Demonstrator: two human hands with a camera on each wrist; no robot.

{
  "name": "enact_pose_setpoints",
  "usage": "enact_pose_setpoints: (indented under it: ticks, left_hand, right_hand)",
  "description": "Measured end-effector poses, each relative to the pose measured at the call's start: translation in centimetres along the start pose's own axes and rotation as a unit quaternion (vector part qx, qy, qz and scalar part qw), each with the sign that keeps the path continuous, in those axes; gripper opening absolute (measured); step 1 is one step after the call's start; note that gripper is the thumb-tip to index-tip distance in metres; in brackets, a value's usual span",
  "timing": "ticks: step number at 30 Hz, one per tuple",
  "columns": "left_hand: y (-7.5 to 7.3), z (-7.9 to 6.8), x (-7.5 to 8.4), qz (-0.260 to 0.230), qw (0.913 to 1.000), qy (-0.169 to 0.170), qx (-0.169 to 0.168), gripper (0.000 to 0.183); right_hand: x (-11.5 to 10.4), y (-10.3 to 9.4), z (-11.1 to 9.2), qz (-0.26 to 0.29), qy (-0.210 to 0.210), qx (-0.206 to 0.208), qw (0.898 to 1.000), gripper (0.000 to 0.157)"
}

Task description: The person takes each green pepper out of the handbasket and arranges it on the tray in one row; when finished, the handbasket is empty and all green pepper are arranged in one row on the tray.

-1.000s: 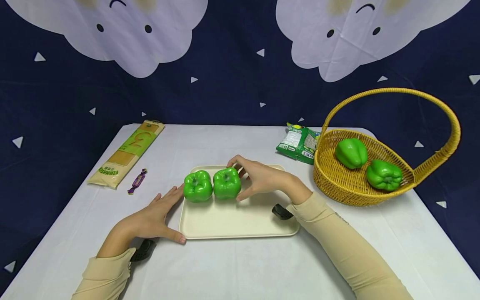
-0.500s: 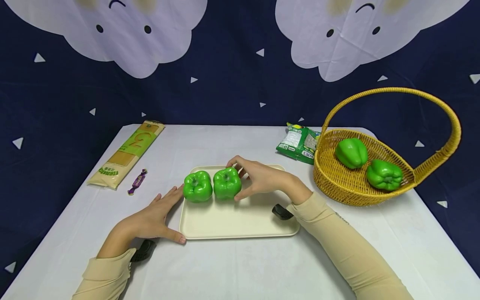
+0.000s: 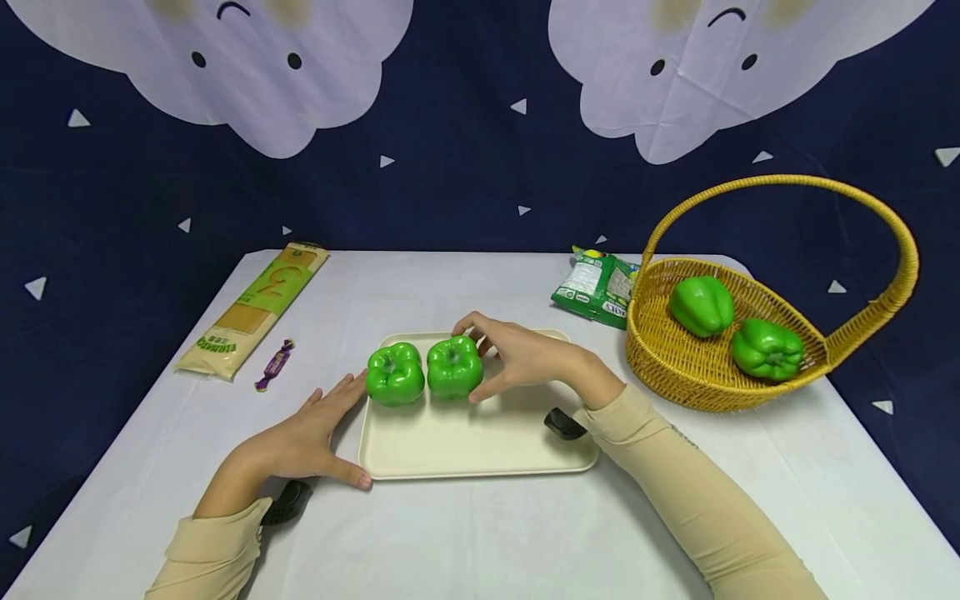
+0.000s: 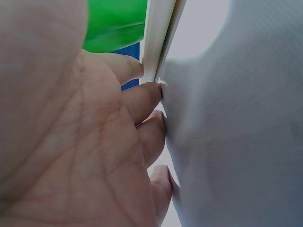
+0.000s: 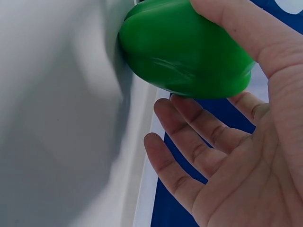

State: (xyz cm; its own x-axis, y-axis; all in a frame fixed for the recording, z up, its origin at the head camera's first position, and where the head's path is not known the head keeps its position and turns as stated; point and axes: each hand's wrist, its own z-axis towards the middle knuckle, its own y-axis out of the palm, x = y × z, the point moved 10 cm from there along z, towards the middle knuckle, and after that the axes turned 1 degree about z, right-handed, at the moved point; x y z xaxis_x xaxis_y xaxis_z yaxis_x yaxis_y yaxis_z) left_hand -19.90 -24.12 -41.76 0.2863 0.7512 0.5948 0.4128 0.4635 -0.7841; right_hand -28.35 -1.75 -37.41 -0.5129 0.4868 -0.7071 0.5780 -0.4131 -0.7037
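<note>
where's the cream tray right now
In the head view, the cream tray lies near the middle, right of the left hand and left of the wicker basket, with two green peppers toward its far left.

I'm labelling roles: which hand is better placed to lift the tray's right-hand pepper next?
Probably the right hand: it curves around that pepper, while the left hand is left of the tray.
</note>
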Motion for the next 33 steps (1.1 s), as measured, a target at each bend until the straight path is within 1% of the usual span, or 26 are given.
enact_pose_setpoints:
  ticks: [10, 18, 25, 33]
  left_hand:
    - [0.0, 0.0, 0.1, 0.000, 1.0000, 0.003, 0.001, 0.148]
    - [-0.1, -0.1, 0.1, 0.002, 1.0000, 0.005, 0.001, 0.147]
    - [-0.1, -0.1, 0.2, 0.000, 1.0000, 0.006, 0.002, 0.147]
    - [-0.1, -0.1, 0.1, 0.001, 1.0000, 0.003, 0.001, 0.148]
  right_hand:
    - [-0.1, -0.3, -0.2, -0.001, 0.001, -0.004, 1.000, 0.091]
    - [0.1, -1.1, -0.8, 0.006, 0.017, -0.004, 1.000, 0.093]
    - [0.1, -3.2, -2.1, 0.011, 0.025, 0.006, 1.000, 0.089]
    - [0.9, -6.5, -4.6, 0.001, 0.055, 0.035, 0.998, 0.084]
